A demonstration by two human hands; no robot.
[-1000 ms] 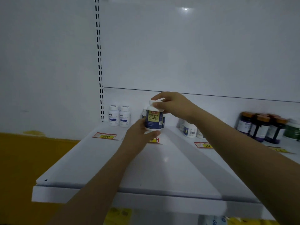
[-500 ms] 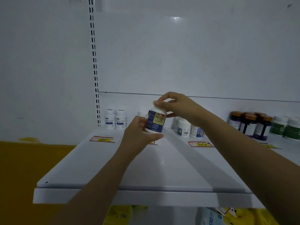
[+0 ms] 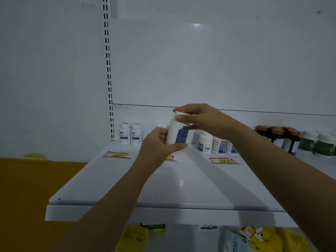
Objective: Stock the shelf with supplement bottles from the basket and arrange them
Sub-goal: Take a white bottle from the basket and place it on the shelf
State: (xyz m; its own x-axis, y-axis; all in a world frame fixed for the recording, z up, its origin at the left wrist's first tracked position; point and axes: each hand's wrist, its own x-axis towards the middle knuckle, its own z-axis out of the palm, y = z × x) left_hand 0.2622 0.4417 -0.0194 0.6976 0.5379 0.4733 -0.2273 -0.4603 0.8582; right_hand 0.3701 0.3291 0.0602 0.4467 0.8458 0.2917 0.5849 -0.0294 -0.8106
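I hold a white supplement bottle (image 3: pixel 177 132) with a blue label above the white shelf (image 3: pixel 163 186). My left hand (image 3: pixel 160 144) grips its lower body from the left. At its cap, my right hand (image 3: pixel 198 118) pinches from above. The bottle leans slightly, its plain white side towards me and the label turned to the right. Two white bottles (image 3: pixel 130 133) stand at the shelf's back left. Another white bottle (image 3: pixel 161 125) is mostly hidden behind my left hand. The basket is out of view.
A cluster of white bottles (image 3: pixel 212 142) stands behind my right wrist. Dark amber-capped jars (image 3: pixel 280 137) and green-labelled bottles (image 3: pixel 320 144) line the back right. Price tags (image 3: pixel 224 160) lie on the shelf. Yellow packages (image 3: pixel 132 237) sit on the shelf below. A slotted upright (image 3: pixel 108 70) rises at the left.
The bottle has been turned about its axis: the blue and yellow label that faced me now faces right. Both hands have stayed on it in about the same place.
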